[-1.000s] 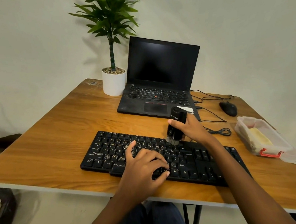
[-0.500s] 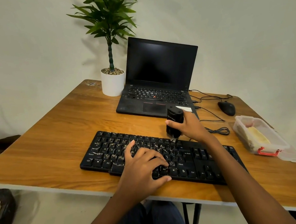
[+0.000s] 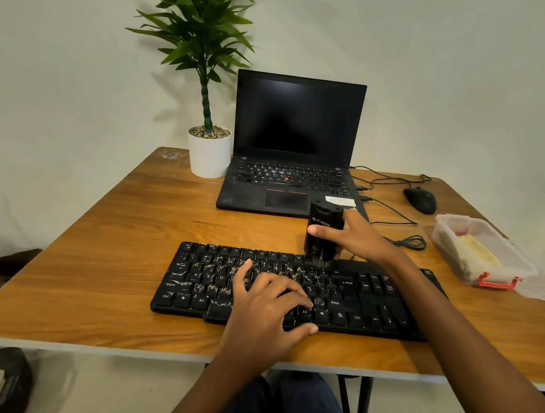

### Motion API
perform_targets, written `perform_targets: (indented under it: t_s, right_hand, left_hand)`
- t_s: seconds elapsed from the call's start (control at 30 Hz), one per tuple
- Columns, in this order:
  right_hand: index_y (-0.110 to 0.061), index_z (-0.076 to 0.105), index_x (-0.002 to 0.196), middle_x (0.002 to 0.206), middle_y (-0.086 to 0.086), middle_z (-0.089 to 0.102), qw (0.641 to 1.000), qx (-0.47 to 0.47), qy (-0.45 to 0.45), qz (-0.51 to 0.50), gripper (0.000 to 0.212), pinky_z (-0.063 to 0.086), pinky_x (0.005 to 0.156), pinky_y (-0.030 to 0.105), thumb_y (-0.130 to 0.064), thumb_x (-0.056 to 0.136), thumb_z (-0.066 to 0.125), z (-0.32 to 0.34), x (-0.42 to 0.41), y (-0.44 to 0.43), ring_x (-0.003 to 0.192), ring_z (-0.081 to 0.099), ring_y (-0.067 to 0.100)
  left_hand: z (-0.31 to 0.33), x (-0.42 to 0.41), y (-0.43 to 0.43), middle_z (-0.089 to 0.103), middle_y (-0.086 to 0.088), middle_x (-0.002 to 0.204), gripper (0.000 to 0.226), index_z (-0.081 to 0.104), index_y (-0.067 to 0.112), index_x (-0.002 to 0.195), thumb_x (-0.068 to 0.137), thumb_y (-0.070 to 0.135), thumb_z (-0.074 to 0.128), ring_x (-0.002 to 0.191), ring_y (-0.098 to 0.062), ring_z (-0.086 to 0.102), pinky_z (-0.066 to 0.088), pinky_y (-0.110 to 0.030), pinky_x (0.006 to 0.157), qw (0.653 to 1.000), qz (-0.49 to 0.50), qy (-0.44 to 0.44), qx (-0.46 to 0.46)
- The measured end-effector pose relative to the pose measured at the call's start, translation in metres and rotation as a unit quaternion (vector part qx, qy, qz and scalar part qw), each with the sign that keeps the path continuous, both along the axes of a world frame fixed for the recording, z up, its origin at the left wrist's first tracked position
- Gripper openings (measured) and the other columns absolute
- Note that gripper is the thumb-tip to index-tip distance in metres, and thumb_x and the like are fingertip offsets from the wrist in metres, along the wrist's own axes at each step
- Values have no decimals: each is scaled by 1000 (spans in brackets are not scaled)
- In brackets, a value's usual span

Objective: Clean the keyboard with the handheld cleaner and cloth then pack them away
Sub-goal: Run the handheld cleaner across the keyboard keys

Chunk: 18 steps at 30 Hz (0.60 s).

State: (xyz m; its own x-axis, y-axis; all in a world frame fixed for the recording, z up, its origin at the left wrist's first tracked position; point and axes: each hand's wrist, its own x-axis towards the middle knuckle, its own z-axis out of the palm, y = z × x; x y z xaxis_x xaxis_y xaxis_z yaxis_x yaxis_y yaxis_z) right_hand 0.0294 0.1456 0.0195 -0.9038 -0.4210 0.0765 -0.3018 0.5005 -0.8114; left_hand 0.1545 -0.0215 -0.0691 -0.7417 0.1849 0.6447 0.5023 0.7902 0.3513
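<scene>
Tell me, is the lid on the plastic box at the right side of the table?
No, the plastic box stands open, and its clear lid lies on the table beside it.

My only view rides on the head, looking forward and down, close over the orange-brown wooden table (image 3: 96, 268), pale wall filling the upper frame.
</scene>
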Motion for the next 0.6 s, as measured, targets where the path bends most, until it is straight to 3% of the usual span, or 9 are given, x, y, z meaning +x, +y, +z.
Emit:
perform_targets:
  t_s: [0.27,0.4,0.6]
  right_hand:
    - [-17,50,99,92,12,66,999,8,-38,14,28,49,47,22,-36,83,61,0,14,8,67,64,19]
    - [-28,46,90,84,4,62,1000,18,-5,-12,17,46,46,20,-35,85,61,-2,21,4,60,58,12]
    - [-25,46,93,87,7,62,1000,28,-8,-8,19,46,45,22,-36,86,60,-1,24,5,60,58,13]
  left_hand:
    - [0,0,0,60,23,96,29,67,38,89,73,61,58,99,1,51,11,-46,111,1000,1,-2,-2]
    - [-1,-1,-1,59,24,97,29,66,39,90,73,61,58,100,2,50,8,-46,112,1000,3,-7,-5]
    - [0,-1,0,59,24,97,29,67,38,90,73,61,58,99,3,50,9,-46,112,1000,4,-3,-7]
